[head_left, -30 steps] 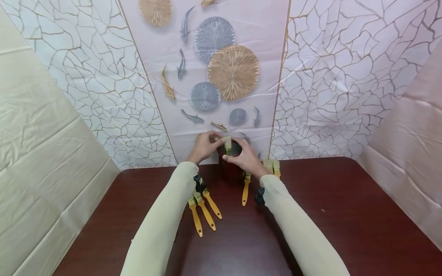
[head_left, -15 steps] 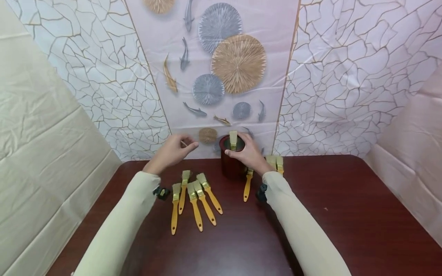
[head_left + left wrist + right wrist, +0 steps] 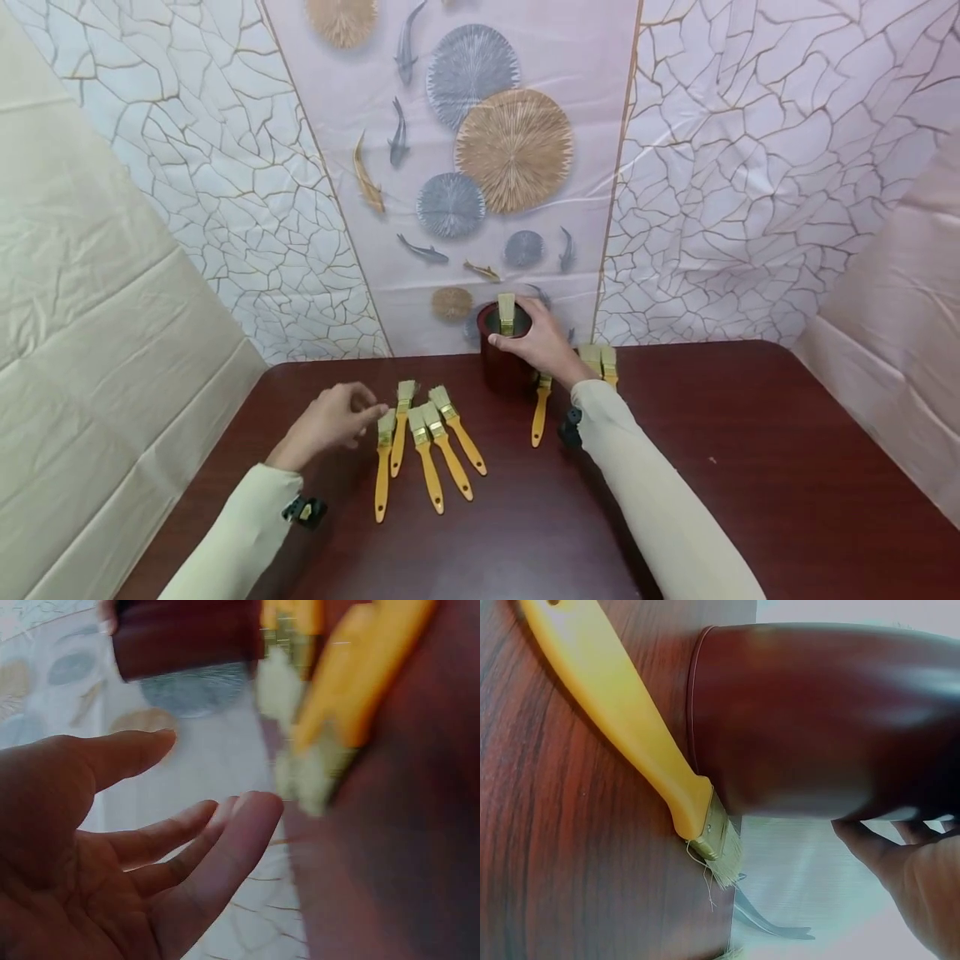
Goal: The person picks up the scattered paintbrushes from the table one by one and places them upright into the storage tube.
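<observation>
A dark red cylindrical pot stands upright at the back of the table, and a paintbrush sits in it with its pale bristles upward. My right hand grips the pot near its rim from the right, thumb in front. Left of the pot, my left hand hovers beside a group of several paintbrushes with yellow handles, nearest the leftmost paintbrush. Nothing lies between its parted fingers in the left wrist view. In the right wrist view, a paintbrush lies by the pot's base.
Two more paintbrushes lie behind my right wrist at the back edge of the brown table. A patterned cloth hangs behind the table, and plain pale cloth closes off the sides.
My left hand has moved away from the brush in the pot, leftward and down toward the brushes on the table. The right hand stays on the pot.
</observation>
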Demonstrator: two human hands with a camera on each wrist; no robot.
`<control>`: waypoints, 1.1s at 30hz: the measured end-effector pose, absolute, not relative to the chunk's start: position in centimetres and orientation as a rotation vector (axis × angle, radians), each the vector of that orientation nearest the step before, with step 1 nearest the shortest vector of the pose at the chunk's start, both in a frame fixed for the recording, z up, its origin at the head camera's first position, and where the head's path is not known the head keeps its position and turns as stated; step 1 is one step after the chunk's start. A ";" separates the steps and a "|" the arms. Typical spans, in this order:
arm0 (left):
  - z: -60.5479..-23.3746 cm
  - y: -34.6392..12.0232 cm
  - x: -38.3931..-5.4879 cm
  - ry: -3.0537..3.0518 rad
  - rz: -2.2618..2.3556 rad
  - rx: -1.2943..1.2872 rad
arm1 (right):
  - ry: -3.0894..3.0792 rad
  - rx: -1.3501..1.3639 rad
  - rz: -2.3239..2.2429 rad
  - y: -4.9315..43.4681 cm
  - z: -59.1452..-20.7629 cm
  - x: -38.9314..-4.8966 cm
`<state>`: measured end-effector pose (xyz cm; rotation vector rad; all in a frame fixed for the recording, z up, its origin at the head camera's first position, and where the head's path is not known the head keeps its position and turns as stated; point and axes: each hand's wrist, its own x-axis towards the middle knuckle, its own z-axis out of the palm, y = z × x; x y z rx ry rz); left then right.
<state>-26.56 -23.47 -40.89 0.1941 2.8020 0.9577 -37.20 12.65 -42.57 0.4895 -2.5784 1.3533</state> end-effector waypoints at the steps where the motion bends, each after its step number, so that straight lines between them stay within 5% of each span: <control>1: -41.4 -23.6 -26.2 2.792 0.950 0.168 | -2.576 0.490 1.354 12.6 -42.6 -37.2; 16: -45.2 -22.6 -25.0 2.800 0.920 -0.051 | -2.565 0.489 1.343 12.3 -42.8 -37.4; 33: -45.5 -22.7 -24.6 2.860 0.897 -0.165 | -2.527 0.499 1.386 12.4 -43.1 -37.3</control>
